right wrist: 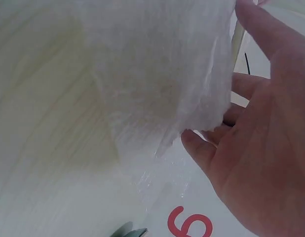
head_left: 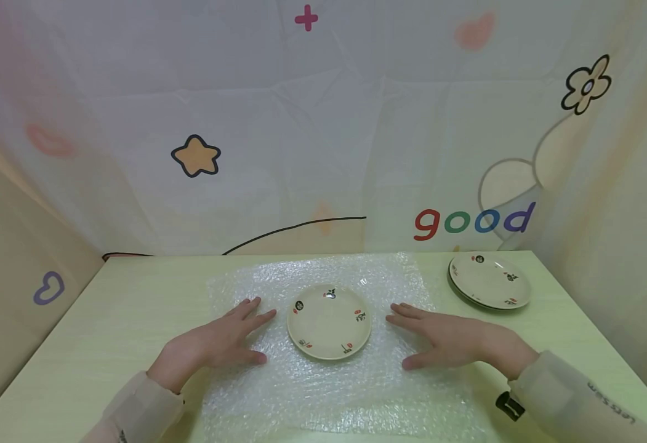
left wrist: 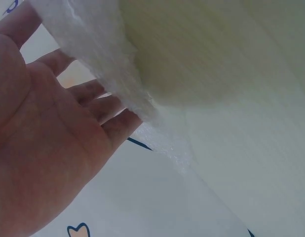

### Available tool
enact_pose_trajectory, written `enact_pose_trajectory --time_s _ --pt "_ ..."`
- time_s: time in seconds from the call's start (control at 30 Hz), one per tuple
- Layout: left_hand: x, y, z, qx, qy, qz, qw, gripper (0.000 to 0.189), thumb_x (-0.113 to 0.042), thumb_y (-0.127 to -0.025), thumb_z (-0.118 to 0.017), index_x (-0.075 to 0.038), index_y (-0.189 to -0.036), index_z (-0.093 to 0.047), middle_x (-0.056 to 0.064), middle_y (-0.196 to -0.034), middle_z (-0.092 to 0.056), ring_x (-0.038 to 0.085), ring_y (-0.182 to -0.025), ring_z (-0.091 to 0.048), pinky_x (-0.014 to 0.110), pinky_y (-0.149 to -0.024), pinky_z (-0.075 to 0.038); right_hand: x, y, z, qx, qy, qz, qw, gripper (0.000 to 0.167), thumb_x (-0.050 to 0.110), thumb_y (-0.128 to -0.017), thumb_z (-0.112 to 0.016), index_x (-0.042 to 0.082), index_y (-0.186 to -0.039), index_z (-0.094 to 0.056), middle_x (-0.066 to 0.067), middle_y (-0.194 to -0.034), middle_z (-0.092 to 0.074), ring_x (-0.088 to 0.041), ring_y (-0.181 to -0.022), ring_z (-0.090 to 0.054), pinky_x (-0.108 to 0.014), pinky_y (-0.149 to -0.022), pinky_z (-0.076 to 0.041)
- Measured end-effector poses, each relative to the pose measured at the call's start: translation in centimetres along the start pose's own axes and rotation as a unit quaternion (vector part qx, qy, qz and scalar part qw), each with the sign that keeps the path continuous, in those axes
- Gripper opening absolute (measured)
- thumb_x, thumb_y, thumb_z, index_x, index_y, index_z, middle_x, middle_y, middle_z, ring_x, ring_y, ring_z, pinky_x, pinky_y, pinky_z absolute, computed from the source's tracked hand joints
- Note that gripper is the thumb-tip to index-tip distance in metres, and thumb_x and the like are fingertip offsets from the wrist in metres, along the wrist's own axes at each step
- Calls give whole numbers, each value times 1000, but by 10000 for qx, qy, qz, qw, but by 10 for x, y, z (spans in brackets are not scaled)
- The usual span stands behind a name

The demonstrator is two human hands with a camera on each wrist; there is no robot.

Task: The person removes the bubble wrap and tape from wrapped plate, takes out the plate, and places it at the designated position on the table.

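Observation:
A round cream plate with small floral prints on its rim lies face up on a sheet of clear bubble wrap. To its left, my left hand has its fingers spread over the sheet, apart from the plate. My right hand mirrors it on the plate's right side, fingers extended and also clear of the plate. In the left wrist view, the fingertips of the left hand meet the bubble wrap. The right wrist view has the right hand with fingertips at the wrap's edge.
Two or more matching plates are stacked at the table's back right corner. The pale green table backs onto a printed curtain, which also hangs along both sides.

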State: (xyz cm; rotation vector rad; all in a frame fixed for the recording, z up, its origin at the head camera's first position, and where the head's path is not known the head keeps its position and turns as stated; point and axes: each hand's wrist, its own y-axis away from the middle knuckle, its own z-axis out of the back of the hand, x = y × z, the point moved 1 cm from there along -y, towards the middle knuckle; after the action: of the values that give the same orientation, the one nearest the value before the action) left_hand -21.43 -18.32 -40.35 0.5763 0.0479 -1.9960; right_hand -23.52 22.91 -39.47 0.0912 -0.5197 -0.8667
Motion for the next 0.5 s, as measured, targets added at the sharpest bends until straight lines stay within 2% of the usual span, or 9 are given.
enact_pose_trajectory --time_s 0.3,0.5 --pt "1 -2 -3 143 -111 -34 9998 81 -43 -98 -69 -11 -162 -31 27 -168 -5 48 -153 -3 68 -117 -17 3 -1 -8 83 238 -66 9997 95 59 -91 -70 15 -164 -28 -10 -171 -12 -33 -156 -13 -55 -119 -27" --pt "0 -3 -6 72 -217 -79 9997 83 -48 -98 -66 -10 -163 -30 27 -168 -4 48 -153 -2 66 -119 -14 4 -1 -10 112 328 -72 9994 96 59 -92 -68 15 -165 -23 -11 -171 -10 -33 -156 -12 -56 -118 -27"
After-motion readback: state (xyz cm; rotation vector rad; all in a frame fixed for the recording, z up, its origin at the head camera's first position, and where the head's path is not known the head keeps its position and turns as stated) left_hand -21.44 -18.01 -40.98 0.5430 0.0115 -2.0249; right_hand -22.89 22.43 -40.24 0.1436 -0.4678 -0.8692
